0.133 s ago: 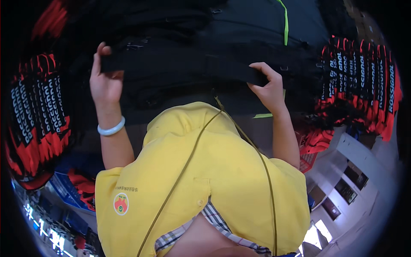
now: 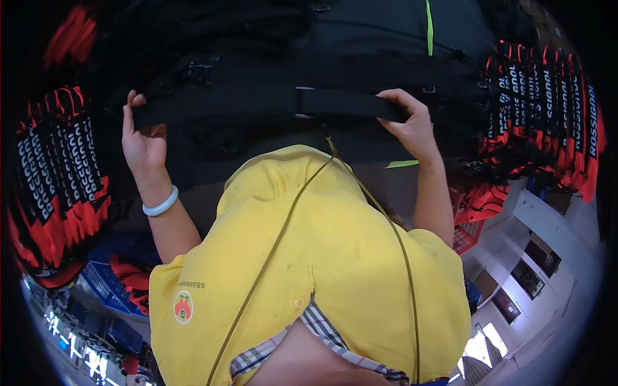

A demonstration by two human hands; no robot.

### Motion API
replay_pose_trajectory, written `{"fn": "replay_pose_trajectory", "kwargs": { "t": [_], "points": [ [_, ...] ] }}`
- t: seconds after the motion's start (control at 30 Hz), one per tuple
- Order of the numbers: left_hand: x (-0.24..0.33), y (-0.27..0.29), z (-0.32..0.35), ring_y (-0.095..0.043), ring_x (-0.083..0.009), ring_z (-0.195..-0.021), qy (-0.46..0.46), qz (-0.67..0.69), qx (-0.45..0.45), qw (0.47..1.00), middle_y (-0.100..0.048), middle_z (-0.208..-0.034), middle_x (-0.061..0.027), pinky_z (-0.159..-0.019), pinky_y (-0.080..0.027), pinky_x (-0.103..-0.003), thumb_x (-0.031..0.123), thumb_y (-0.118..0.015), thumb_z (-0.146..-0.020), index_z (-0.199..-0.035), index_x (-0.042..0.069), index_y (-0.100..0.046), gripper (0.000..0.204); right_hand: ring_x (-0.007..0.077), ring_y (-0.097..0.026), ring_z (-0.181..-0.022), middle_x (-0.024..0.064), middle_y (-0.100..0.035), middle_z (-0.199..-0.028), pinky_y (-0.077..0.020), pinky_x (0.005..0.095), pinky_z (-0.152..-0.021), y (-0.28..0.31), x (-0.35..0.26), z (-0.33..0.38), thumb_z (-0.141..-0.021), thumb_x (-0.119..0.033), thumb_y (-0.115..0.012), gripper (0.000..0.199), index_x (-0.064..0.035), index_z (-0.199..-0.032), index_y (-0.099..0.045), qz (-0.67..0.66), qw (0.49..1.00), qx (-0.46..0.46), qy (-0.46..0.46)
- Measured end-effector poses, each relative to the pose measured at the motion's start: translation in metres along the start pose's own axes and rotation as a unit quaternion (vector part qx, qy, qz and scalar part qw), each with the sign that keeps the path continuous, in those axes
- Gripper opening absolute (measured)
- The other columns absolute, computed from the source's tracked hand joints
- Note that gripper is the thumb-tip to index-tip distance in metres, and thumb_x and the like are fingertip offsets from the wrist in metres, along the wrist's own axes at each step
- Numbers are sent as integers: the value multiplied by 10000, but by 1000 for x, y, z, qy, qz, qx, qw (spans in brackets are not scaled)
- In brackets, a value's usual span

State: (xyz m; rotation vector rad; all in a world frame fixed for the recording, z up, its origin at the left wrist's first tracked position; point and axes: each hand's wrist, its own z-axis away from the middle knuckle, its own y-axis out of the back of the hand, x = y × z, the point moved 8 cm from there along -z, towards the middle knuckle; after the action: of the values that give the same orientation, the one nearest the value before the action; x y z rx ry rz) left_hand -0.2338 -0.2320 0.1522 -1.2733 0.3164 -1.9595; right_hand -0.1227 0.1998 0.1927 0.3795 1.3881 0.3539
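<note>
A wide black webbing strap (image 2: 347, 103) stretches sideways between my hands, above a spread of black fabric (image 2: 386, 32). Its one end is gripped by my left hand (image 2: 145, 145), whose thumb and fingers close over the strap. My right hand (image 2: 412, 122) pinches the strap's other part between thumb and fingers. Near the strap's middle sits a metal buckle (image 2: 304, 117), with the webbing passing through it. Small metal fittings (image 2: 201, 66) lie on the black fabric behind. A bright green strip (image 2: 429, 29) runs over the fabric at the far side.
Stacks of red and black printed fabric pieces stand at the left (image 2: 61, 167) and right (image 2: 547, 109). A blue crate (image 2: 106, 280) with red cloth is at lower left, and a red basket (image 2: 467, 235) at lower right. Another green strip (image 2: 402, 164) lies near my right wrist.
My left hand has moved left and slightly nearer to me, my right hand slightly right. The strap is pulled straighter, and its buckle now shows plainly.
</note>
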Motion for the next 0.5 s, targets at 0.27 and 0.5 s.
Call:
{"fn": "replay_pose_trajectory", "kwargs": {
  "t": [0.27, 0.5],
  "points": [
    [73, 160, -52, -331, -77, -478, 140, 144, -22, 979, -504, -722, 26, -420, -279, -198, 122, -467, -935, -1064, 46, -549, 171, 130, -569, -897, 76, -580, -1113, -470, 266, -703, 99, 92, 39, -794, 8, -578, 226, -44, -1013, -589, -264, 947, -79, -166],
    [104, 262, -76, -330, -72, -460, 88, 123, 120, 981, -435, -621, 13, -404, -294, -190, 123, -547, -902, -741, 89, -472, 180, 88, -581, -854, 2, -622, -949, -473, 228, -650, 295, 178, 66, -873, -132, -601, 306, -66, -1171, -591, -148, 925, 27, -348]
  ]
}}
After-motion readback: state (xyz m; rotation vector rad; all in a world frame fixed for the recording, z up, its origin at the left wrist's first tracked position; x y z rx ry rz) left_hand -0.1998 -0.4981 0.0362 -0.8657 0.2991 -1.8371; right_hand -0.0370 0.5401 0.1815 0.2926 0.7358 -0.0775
